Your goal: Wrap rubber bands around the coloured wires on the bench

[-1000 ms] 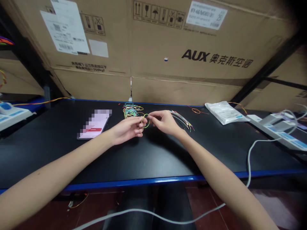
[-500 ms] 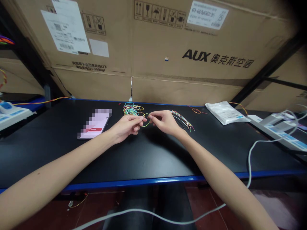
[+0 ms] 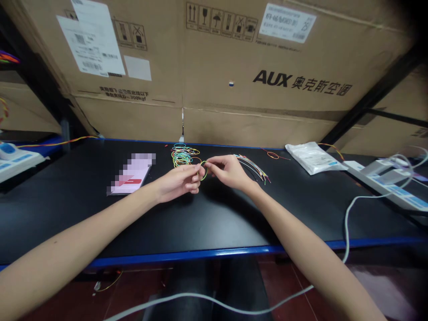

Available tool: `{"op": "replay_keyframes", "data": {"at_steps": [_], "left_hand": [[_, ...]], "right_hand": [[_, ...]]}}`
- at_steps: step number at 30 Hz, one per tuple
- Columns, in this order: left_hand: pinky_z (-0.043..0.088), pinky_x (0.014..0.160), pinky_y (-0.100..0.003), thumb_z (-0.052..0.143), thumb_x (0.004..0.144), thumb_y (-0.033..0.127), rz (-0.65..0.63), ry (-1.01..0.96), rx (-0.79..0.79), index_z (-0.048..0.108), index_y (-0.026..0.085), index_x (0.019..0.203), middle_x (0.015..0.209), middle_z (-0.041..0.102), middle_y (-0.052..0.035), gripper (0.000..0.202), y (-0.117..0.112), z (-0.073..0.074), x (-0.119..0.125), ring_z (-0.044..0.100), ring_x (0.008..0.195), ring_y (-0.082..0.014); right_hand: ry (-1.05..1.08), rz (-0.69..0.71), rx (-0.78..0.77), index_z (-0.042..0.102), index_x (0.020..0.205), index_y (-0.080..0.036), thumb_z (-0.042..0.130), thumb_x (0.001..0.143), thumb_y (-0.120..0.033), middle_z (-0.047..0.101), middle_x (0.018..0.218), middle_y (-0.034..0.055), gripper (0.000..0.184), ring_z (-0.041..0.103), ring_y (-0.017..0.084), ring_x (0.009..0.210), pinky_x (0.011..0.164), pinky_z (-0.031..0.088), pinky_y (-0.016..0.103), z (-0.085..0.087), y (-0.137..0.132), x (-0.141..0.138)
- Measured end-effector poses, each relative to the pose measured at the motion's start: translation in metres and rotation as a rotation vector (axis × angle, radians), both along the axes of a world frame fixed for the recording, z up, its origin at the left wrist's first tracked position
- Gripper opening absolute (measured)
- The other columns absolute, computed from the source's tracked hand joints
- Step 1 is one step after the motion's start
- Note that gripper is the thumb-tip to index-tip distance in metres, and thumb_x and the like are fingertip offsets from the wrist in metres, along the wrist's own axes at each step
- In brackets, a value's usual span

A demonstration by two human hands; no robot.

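Between my two hands is a yellow-green wire (image 3: 205, 176) bent into a small loop. My left hand (image 3: 180, 182) pinches it at the thumb and fingertips, with the other fingers curled below. From the other side my right hand (image 3: 229, 170) pinches the wire between thumb and forefinger. Just beyond my left hand lies a pile of coiled coloured wires (image 3: 182, 154), its near edge partly behind my fingers. Past my right hand fans a bundle of straight coloured wires (image 3: 256, 167), partly covered by that hand.
A phone (image 3: 132, 174) lies left of my hands on the black table (image 3: 207, 223). At right are a white plastic packet (image 3: 312, 157), a power strip (image 3: 384, 185) and a white cable (image 3: 347, 223) hanging over the edge. A large cardboard box (image 3: 214, 58) stands behind.
The yellow-green loop looks smaller and narrower. My left hand has dropped slightly and turned, and both hands still pinch the wire.
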State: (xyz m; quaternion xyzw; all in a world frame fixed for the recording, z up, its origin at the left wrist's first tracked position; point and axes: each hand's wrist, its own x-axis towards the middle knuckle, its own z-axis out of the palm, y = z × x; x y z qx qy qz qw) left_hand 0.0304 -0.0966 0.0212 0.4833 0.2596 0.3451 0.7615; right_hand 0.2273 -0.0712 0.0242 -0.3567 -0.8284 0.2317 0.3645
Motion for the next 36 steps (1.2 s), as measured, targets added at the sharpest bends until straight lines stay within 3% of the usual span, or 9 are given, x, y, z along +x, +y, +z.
{"op": "replay_keyframes", "data": {"at_steps": [6, 11, 17, 22, 25, 30, 32, 34, 36], "left_hand": [[0.025, 0.045, -0.020, 0.068, 0.084, 0.040, 0.136, 0.156, 0.181, 0.064, 0.014, 0.074, 0.058, 0.045, 0.0045, 0.028, 0.003, -0.005, 0.004, 0.031, 0.043, -0.0026], [0.027, 0.047, -0.022, 0.068, 0.083, 0.038, 0.293, 0.286, 0.295, 0.067, 0.014, 0.072, 0.059, 0.050, 0.0022, 0.026, 0.006, -0.006, 0.005, 0.039, 0.046, -0.0049], [0.035, 0.051, -0.023, 0.064, 0.086, 0.041, 0.137, 0.067, 0.044, 0.068, 0.015, 0.089, 0.070, 0.051, 0.0019, 0.026, 0.006, -0.008, 0.008, 0.045, 0.052, -0.0067], [0.038, 0.055, -0.023, 0.065, 0.084, 0.033, 0.108, 0.094, 0.073, 0.066, 0.015, 0.088, 0.072, 0.052, 0.0018, 0.018, 0.008, -0.012, 0.010, 0.047, 0.055, -0.0071], [0.038, 0.055, -0.023, 0.060, 0.086, 0.032, 0.184, 0.237, 0.223, 0.066, 0.015, 0.085, 0.070, 0.054, 0.0016, 0.017, 0.008, -0.014, 0.009, 0.047, 0.054, -0.0075], [0.041, 0.056, -0.024, 0.050, 0.090, 0.028, 0.454, 0.646, 0.783, 0.066, 0.016, 0.084, 0.071, 0.063, -0.0003, 0.020, 0.004, -0.014, 0.008, 0.052, 0.054, -0.0098], [0.041, 0.056, -0.024, 0.049, 0.090, 0.029, 0.507, 0.694, 0.864, 0.066, 0.016, 0.085, 0.072, 0.064, -0.0004, 0.022, 0.002, -0.012, 0.008, 0.053, 0.055, -0.0102], [0.042, 0.055, -0.024, 0.048, 0.090, 0.030, 0.432, 0.636, 0.786, 0.065, 0.016, 0.085, 0.072, 0.064, -0.0003, 0.023, 0.002, -0.011, 0.008, 0.053, 0.053, -0.0095], [0.044, 0.055, -0.023, 0.049, 0.090, 0.031, 0.302, 0.510, 0.604, 0.065, 0.015, 0.086, 0.072, 0.062, -0.0003, 0.023, 0.005, -0.011, 0.009, 0.052, 0.052, -0.0085]], "right_hand": [[-0.056, -0.043, 0.056, 0.071, 0.075, -0.013, 0.050, 0.090, -0.026, 0.064, 0.064, 0.0005, 0.029, 0.046, 0.009, 0.057, 0.057, 0.033, 0.023, 0.000, 0.001, 0.000], [-0.092, -0.064, 0.054, 0.070, 0.072, -0.014, 0.050, 0.088, -0.024, 0.060, 0.059, -0.0011, 0.027, 0.042, 0.009, 0.053, 0.055, 0.030, 0.024, 0.002, 0.001, 0.001], [-0.129, -0.166, 0.118, 0.073, 0.072, -0.014, 0.053, 0.086, -0.023, 0.054, 0.054, -0.0019, 0.026, 0.035, 0.009, 0.051, 0.054, 0.028, 0.025, 0.004, 0.003, 0.005], [-0.162, -0.182, 0.138, 0.072, 0.072, -0.014, 0.053, 0.085, -0.021, 0.050, 0.054, -0.0026, 0.024, 0.032, 0.009, 0.053, 0.055, 0.027, 0.024, 0.002, 0.004, 0.006], [-0.184, -0.165, 0.155, 0.070, 0.068, -0.015, 0.052, 0.085, -0.021, 0.048, 0.053, -0.0029, 0.026, 0.029, 0.009, 0.054, 0.054, 0.025, 0.025, 0.002, 0.003, 0.005], [-0.211, -0.158, 0.156, 0.070, 0.067, -0.014, 0.053, 0.085, -0.019, 0.046, 0.052, -0.0035, 0.025, 0.026, 0.009, 0.054, 0.054, 0.023, 0.025, 0.005, 0.000, 0.004], [-0.207, -0.163, 0.157, 0.070, 0.067, -0.014, 0.053, 0.084, -0.018, 0.045, 0.052, -0.0036, 0.024, 0.027, 0.009, 0.054, 0.054, 0.023, 0.025, 0.005, -0.001, 0.004], [-0.197, -0.170, 0.157, 0.070, 0.068, -0.014, 0.053, 0.084, -0.018, 0.046, 0.053, -0.0035, 0.024, 0.028, 0.009, 0.054, 0.055, 0.024, 0.024, 0.005, -0.001, 0.004], [-0.193, -0.178, 0.150, 0.070, 0.070, -0.015, 0.053, 0.085, -0.019, 0.048, 0.054, -0.0035, 0.023, 0.029, 0.009, 0.054, 0.055, 0.025, 0.024, 0.003, 0.000, 0.004]]}}
